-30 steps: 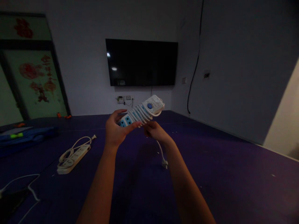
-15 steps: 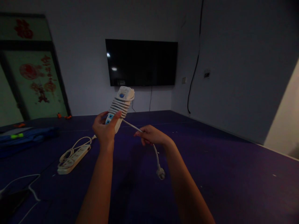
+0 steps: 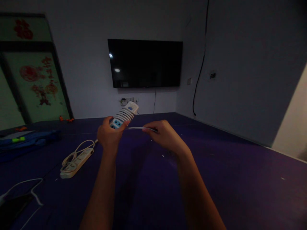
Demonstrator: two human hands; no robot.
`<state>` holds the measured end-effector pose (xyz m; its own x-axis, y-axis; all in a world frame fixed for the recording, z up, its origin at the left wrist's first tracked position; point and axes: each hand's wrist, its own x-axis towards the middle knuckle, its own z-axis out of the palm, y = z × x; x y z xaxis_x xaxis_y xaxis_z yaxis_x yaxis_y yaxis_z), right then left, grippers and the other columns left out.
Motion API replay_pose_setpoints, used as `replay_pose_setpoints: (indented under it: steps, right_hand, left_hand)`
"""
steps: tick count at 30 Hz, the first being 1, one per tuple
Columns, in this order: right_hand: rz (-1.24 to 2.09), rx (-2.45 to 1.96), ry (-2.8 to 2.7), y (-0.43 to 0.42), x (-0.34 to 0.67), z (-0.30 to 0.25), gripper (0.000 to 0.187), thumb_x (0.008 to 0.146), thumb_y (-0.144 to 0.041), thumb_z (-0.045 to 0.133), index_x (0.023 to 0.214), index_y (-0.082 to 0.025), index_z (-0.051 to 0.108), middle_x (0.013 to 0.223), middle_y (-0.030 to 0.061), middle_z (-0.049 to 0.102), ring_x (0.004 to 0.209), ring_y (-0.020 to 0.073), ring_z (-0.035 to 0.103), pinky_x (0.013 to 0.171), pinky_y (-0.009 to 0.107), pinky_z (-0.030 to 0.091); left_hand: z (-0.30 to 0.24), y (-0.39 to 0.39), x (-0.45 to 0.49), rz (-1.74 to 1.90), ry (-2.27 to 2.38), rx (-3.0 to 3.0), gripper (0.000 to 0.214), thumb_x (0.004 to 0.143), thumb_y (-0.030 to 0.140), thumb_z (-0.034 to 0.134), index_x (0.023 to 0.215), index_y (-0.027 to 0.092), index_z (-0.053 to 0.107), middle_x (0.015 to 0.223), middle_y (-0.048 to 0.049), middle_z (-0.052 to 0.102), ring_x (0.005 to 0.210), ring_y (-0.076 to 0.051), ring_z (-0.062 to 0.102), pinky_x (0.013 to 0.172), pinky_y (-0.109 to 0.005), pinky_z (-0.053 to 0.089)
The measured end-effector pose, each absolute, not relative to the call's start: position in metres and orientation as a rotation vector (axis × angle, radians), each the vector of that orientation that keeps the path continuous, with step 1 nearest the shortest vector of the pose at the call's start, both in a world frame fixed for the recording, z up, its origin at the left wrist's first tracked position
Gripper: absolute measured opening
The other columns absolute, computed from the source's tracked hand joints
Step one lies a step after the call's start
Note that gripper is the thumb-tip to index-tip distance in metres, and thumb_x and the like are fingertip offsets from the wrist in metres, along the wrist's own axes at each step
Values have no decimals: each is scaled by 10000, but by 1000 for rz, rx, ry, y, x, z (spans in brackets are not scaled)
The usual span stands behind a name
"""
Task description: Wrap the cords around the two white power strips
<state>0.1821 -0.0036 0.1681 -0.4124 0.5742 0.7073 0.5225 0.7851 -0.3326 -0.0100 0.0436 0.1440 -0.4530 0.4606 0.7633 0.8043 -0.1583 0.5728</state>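
Note:
A white power strip [image 3: 132,107] with blue sockets and a blue switch is held up in my left hand [image 3: 109,134], thumb across its near end. Several turns of its white cord [image 3: 124,114] are wound around its body. From the strip a stretch of cord runs right to my right hand [image 3: 163,134], whose fingers are closed on it. The plug end of that cord is hidden behind my right hand. On the purple surface to the left lies a second white power strip [image 3: 80,160], its own cord looped over it.
A dark phone-like object [image 3: 14,209] with a white cable [image 3: 35,195] lies at the lower left. Blue cloth [image 3: 33,140] is farther back. Beyond the purple surface [image 3: 216,191], a television [image 3: 146,64] and a hanging black cable [image 3: 200,73] are on the walls.
The held power strip has tipped lower and to the right. My right hand has risen and turned over with the cord, and the dangling plug has gone out of sight.

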Motion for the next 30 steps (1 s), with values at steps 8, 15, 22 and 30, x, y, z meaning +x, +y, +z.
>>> replay_pose_setpoints:
  steps: [8, 15, 22, 30]
  right_hand:
    - [-252, -898, -1842, -4, 211, 173, 246, 876, -292, 484, 853, -190, 707, 797, 48, 699, 683, 154, 591, 614, 261, 379]
    - [-314, -929, -1834, -5, 219, 174, 270, 878, -299, 459, 843, -205, 709, 793, 45, 695, 728, 170, 612, 672, 284, 408]
    - [-351, -943, -1823, 1, 212, 172, 233, 866, -282, 496, 837, -213, 716, 839, 50, 709, 770, 183, 632, 686, 289, 421]
    - [66, -875, -1825, 0, 224, 168, 180, 797, -309, 597, 799, -192, 733, 673, 27, 678, 594, 125, 583, 566, 254, 428]
  left_hand:
    - [140, 37, 28, -1204, -1520, -1985, 626, 828, 640, 346, 1214, 190, 545, 995, -139, 672, 920, -275, 606, 739, -335, 434]
    - [144, 25, 36, -890, -1336, -2316, 735, 752, 713, 403, 1257, 195, 532, 970, -117, 670, 919, -270, 597, 767, -328, 428]
    - [146, 20, 39, -855, -1128, -2437, 716, 578, 739, 590, 1052, 205, 640, 806, -85, 662, 770, -252, 602, 677, -318, 425]
    - [162, -6, 25, -866, -1205, -2701, 636, 459, 693, 684, 914, 250, 713, 727, -29, 683, 664, -208, 606, 561, -284, 395]
